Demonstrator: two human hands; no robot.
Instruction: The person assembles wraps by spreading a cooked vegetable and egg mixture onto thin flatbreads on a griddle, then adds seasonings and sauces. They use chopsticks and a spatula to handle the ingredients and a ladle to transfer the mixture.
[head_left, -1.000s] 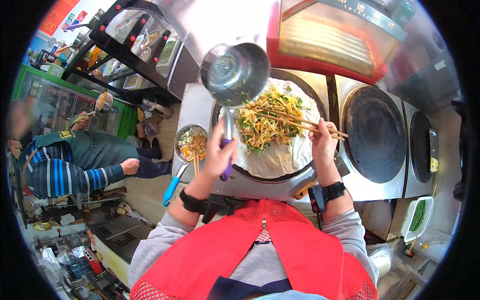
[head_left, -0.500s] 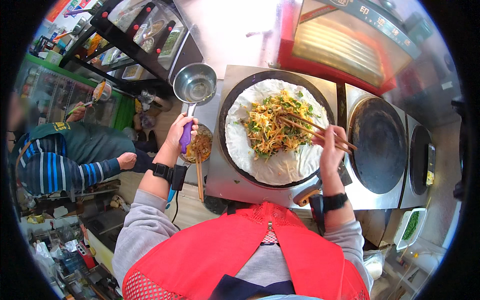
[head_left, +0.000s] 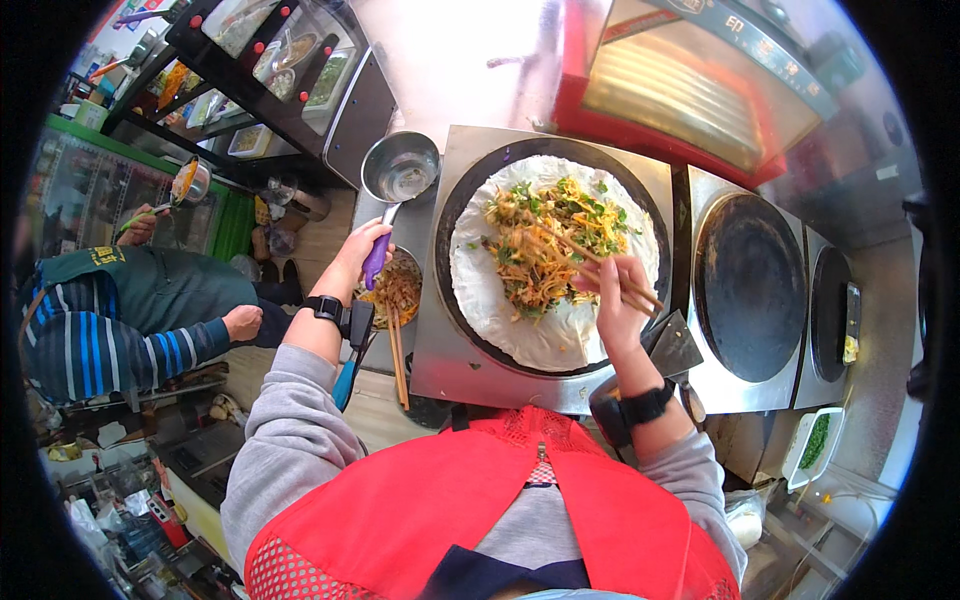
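Holding a pot and chopsticks over a big pancake

The left hand point(head_left: 358, 255) gripped the purple handle of a shiny metal pot point(head_left: 400, 168), just left of the round hot plate point(head_left: 455, 205). The right hand point(head_left: 612, 300) pinched wooden chopsticks point(head_left: 590, 258) over the shredded filling point(head_left: 540, 235) on the thin white pancake point(head_left: 545, 335). A small bowl of filling point(head_left: 400, 290) sat below the left hand.

purple ladle handle point(head_left: 376, 258) partly hidden in left hand point(head_left: 358, 262); chopsticks' point(head_left: 590, 262) upper ends hidden.
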